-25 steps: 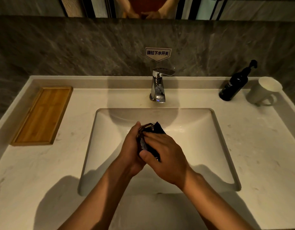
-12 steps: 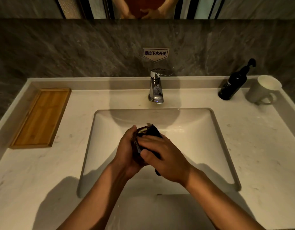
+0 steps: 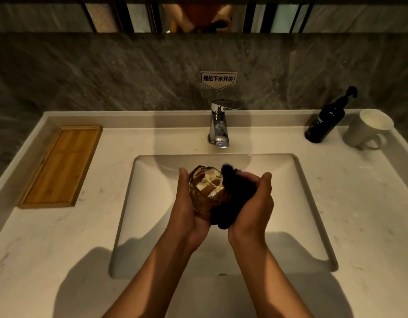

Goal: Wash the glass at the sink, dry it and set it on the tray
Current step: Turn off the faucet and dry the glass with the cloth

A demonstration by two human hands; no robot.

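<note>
A faceted amber glass (image 3: 206, 188) rests in my left hand (image 3: 187, 211) above the middle of the white sink basin (image 3: 297, 203), its mouth turned towards the faucet. My right hand (image 3: 253, 210) grips a dark cloth (image 3: 232, 198) that presses against the glass's right side. The cloth and my palm hide the lower part of the glass. An empty wooden tray (image 3: 60, 166) lies on the counter at the far left.
A chrome faucet (image 3: 218, 126) stands behind the basin, with no water running that I can see. A black pump bottle (image 3: 325, 120) and a white mug (image 3: 368, 129) stand at the back right. The pale counter (image 3: 67, 244) surrounds the basin.
My right hand has swung off the top of the glass to its right side, taking the cloth with it. The glass's open mouth, covered before, now shows.
</note>
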